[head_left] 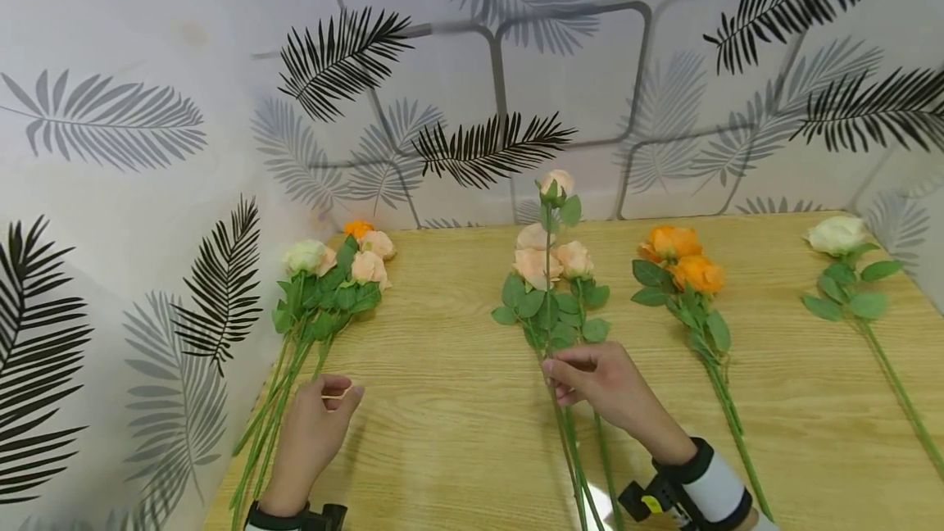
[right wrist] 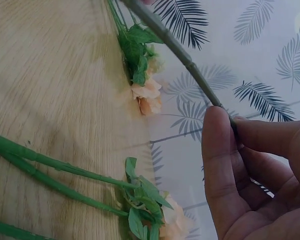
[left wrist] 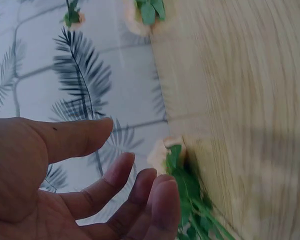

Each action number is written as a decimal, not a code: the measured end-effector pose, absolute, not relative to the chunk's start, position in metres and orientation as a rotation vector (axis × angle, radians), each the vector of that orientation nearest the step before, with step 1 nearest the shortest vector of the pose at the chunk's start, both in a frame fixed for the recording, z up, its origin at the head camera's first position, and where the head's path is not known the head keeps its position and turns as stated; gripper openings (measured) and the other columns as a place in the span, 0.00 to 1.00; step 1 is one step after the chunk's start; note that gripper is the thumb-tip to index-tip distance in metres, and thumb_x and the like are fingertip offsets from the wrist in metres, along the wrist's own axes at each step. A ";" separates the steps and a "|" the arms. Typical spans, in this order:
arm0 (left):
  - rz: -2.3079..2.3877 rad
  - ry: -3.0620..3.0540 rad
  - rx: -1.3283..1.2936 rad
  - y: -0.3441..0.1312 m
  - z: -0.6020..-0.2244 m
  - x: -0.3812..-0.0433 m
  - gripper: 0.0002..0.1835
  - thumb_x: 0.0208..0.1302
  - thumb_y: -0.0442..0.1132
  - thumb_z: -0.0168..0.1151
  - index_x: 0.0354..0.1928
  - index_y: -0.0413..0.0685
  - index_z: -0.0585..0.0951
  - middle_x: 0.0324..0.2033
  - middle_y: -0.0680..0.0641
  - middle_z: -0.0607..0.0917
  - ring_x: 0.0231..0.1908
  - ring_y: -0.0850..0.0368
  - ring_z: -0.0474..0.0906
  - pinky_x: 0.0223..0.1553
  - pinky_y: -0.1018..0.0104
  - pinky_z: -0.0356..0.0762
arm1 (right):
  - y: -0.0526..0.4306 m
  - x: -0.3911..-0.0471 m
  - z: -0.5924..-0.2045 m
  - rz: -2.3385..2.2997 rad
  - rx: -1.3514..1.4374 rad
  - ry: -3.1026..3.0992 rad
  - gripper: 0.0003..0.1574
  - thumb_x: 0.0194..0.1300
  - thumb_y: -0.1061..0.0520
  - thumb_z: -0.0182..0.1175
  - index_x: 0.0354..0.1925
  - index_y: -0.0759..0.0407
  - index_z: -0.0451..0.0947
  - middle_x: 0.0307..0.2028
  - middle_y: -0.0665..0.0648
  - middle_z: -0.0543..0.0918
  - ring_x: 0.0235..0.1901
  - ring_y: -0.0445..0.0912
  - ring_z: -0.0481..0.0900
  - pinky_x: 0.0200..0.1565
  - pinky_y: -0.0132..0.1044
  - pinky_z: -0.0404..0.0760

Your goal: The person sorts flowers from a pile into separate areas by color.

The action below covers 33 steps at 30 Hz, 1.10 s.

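The right hand (head_left: 605, 388) is close to the camera, and its thumb and fingers pinch the stem of one peach rose (head_left: 558, 182). Under it lies the big wood-look tabletop (head_left: 442, 334). The biggest bunch there, the mixed white, peach and orange roses (head_left: 324, 301), lies between 9 and 10 o'clock from the pinch, just past the left hand (head_left: 317, 424). That left hand is at about half past 8, loosely bent, with nothing in it. Three peach roses (head_left: 531, 266) lie at 12 o'clock, behind the pinched stem. Two orange roses (head_left: 696, 273) lie at 2 o'clock, and a lone white rose (head_left: 869, 306) is farther out, between 2 and 3. The pinched rose is long and thin. From the fingers, its bloom points up to 12 o'clock and its stem end runs down toward 5, so it lines up closely with the three peach roses. The right hand is the near one to them; the left is well apart.
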<state>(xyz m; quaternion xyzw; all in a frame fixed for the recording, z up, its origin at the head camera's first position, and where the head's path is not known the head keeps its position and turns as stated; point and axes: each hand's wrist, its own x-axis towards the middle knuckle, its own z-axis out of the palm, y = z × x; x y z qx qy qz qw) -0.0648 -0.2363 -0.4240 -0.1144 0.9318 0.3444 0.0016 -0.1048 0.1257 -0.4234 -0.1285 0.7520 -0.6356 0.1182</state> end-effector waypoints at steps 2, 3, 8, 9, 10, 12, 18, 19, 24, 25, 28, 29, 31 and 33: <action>1.064 2.924 -0.399 -0.243 -0.425 -0.065 0.22 0.68 0.48 0.56 0.53 0.37 0.78 0.50 0.36 0.78 0.44 0.46 0.78 0.41 0.51 0.77 | 0.127 -0.105 -0.424 -1.848 -0.367 2.203 0.19 0.65 0.55 0.60 0.41 0.72 0.83 0.27 0.66 0.82 0.25 0.49 0.84 0.31 0.42 0.85; 1.057 2.919 -0.418 -0.246 -0.425 -0.065 0.22 0.68 0.47 0.56 0.53 0.36 0.78 0.50 0.35 0.78 0.44 0.45 0.78 0.40 0.51 0.77 | 0.127 -0.104 -0.424 -1.843 -0.360 2.203 0.19 0.65 0.55 0.60 0.41 0.72 0.83 0.27 0.66 0.82 0.25 0.50 0.84 0.31 0.43 0.85; 0.979 2.973 -0.483 -0.255 -0.433 -0.064 0.20 0.67 0.43 0.57 0.52 0.34 0.78 0.49 0.32 0.78 0.43 0.42 0.78 0.39 0.48 0.77 | 0.130 -0.103 -0.424 -1.800 -0.349 2.226 0.20 0.65 0.54 0.60 0.42 0.73 0.82 0.27 0.64 0.82 0.26 0.50 0.84 0.31 0.40 0.85; 0.956 2.990 -0.495 -0.257 -0.434 -0.065 0.19 0.66 0.43 0.58 0.51 0.34 0.78 0.49 0.31 0.78 0.43 0.41 0.78 0.38 0.48 0.77 | 0.130 -0.102 -0.424 -1.789 -0.348 2.232 0.21 0.65 0.54 0.60 0.42 0.74 0.82 0.28 0.64 0.82 0.26 0.50 0.84 0.31 0.39 0.85; 0.933 3.006 -0.507 -0.259 -0.437 -0.065 0.19 0.66 0.42 0.58 0.51 0.33 0.78 0.48 0.31 0.79 0.42 0.41 0.79 0.38 0.48 0.77 | 0.131 -0.102 -0.424 -1.780 -0.346 2.236 0.21 0.65 0.54 0.60 0.42 0.74 0.82 0.28 0.64 0.83 0.26 0.49 0.84 0.31 0.39 0.85; 0.897 3.014 -0.529 -0.263 -0.440 -0.065 0.19 0.65 0.41 0.59 0.50 0.32 0.78 0.48 0.29 0.78 0.42 0.39 0.78 0.38 0.47 0.77 | 0.131 -0.102 -0.425 -1.762 -0.335 2.242 0.20 0.65 0.54 0.60 0.41 0.73 0.83 0.27 0.64 0.83 0.26 0.49 0.84 0.31 0.41 0.85; 0.819 2.992 -0.533 -0.279 -0.452 -0.067 0.21 0.64 0.39 0.59 0.51 0.28 0.77 0.48 0.27 0.78 0.44 0.36 0.76 0.39 0.45 0.75 | 0.132 -0.102 -0.428 -1.699 -0.295 2.273 0.16 0.65 0.55 0.60 0.36 0.70 0.84 0.25 0.63 0.83 0.24 0.49 0.83 0.31 0.47 0.84; 0.803 2.986 -0.536 -0.281 -0.454 -0.067 0.21 0.63 0.39 0.59 0.52 0.27 0.77 0.48 0.28 0.78 0.44 0.36 0.76 0.40 0.44 0.74 | 0.132 -0.102 -0.429 -1.686 -0.292 2.281 0.16 0.65 0.55 0.60 0.33 0.70 0.83 0.24 0.63 0.83 0.24 0.49 0.83 0.30 0.48 0.84; 0.777 2.950 -0.573 -0.288 -0.460 -0.069 0.22 0.63 0.38 0.60 0.53 0.26 0.75 0.49 0.28 0.78 0.46 0.35 0.76 0.43 0.44 0.74 | 0.132 -0.101 -0.432 -1.641 -0.336 2.312 0.19 0.66 0.55 0.60 0.27 0.72 0.81 0.20 0.61 0.81 0.21 0.50 0.82 0.28 0.46 0.84; 0.776 2.944 -0.587 -0.288 -0.461 -0.070 0.22 0.63 0.38 0.60 0.53 0.26 0.75 0.48 0.29 0.79 0.46 0.36 0.76 0.43 0.44 0.75 | 0.133 -0.101 -0.433 -1.634 -0.348 2.317 0.20 0.66 0.55 0.60 0.26 0.72 0.81 0.20 0.61 0.81 0.21 0.50 0.82 0.27 0.45 0.84; 0.784 2.928 -0.606 -0.290 -0.462 -0.070 0.22 0.63 0.38 0.59 0.53 0.27 0.74 0.47 0.29 0.79 0.45 0.37 0.77 0.41 0.45 0.75 | 0.133 -0.101 -0.435 -1.621 -0.358 2.325 0.21 0.66 0.54 0.60 0.25 0.71 0.81 0.19 0.60 0.81 0.20 0.51 0.82 0.26 0.44 0.84; 0.781 2.929 -0.616 -0.291 -0.462 -0.071 0.22 0.63 0.38 0.59 0.53 0.27 0.74 0.47 0.29 0.80 0.44 0.37 0.77 0.39 0.45 0.76 | 0.134 -0.101 -0.435 -1.614 -0.359 2.327 0.21 0.66 0.54 0.60 0.25 0.71 0.81 0.19 0.60 0.81 0.20 0.51 0.82 0.26 0.43 0.84; 0.764 2.946 -0.647 -0.292 -0.463 -0.071 0.21 0.63 0.37 0.59 0.54 0.28 0.75 0.47 0.29 0.80 0.43 0.37 0.78 0.36 0.47 0.77 | 0.134 -0.101 -0.436 -1.606 -0.356 2.326 0.21 0.66 0.54 0.60 0.25 0.71 0.81 0.19 0.60 0.81 0.20 0.51 0.82 0.26 0.42 0.84; 0.739 2.972 -0.678 -0.292 -0.464 -0.072 0.21 0.62 0.37 0.60 0.53 0.29 0.76 0.47 0.29 0.80 0.42 0.36 0.78 0.32 0.48 0.77 | 0.134 -0.102 -0.438 -1.603 -0.348 2.319 0.20 0.66 0.55 0.59 0.26 0.71 0.81 0.19 0.60 0.81 0.20 0.51 0.82 0.25 0.42 0.84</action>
